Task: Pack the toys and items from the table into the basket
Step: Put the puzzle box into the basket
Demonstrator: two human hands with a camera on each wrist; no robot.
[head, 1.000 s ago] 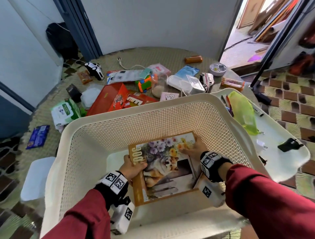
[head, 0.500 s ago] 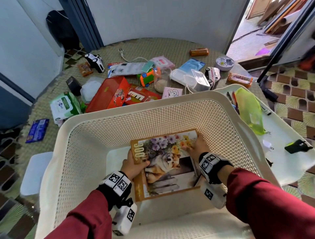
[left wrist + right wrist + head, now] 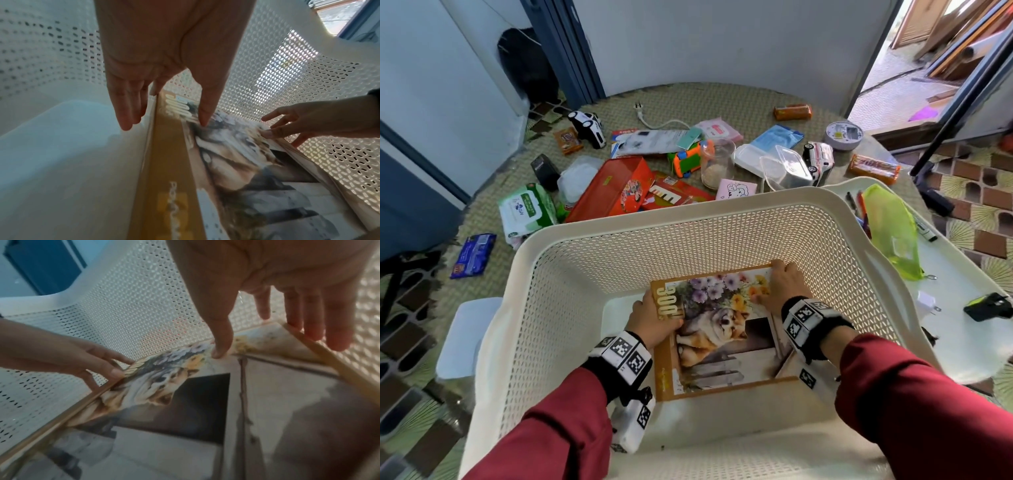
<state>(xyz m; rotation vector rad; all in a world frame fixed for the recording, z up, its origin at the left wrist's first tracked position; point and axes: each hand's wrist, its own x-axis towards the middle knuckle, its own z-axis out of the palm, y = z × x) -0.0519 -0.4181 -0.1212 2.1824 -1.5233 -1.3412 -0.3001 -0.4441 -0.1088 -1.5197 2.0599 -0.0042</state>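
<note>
A flat puzzle box (image 3: 722, 339) with a dog and flowers on its lid lies tilted low inside the white perforated basket (image 3: 688, 212). My left hand (image 3: 650, 318) pinches the box's left edge, thumb on the lid and fingers down its side (image 3: 166, 125). My right hand (image 3: 779, 287) holds the far right corner, close to the basket wall. There its thumb is on the lid and its fingers are over the edge (image 3: 277, 348). The box's underside is hidden.
Behind the basket the round table holds a red box (image 3: 616, 188), a wet-wipes pack (image 3: 525, 209), toy cars (image 3: 587, 128), a glass jar (image 3: 717, 164), clear containers (image 3: 780, 166) and a tape roll (image 3: 843, 134). A white tray (image 3: 962, 342) with a green pouch (image 3: 890, 229) lies right.
Both hands keep their hold on the puzzle box. It has shifted slightly toward the basket's far right wall.
</note>
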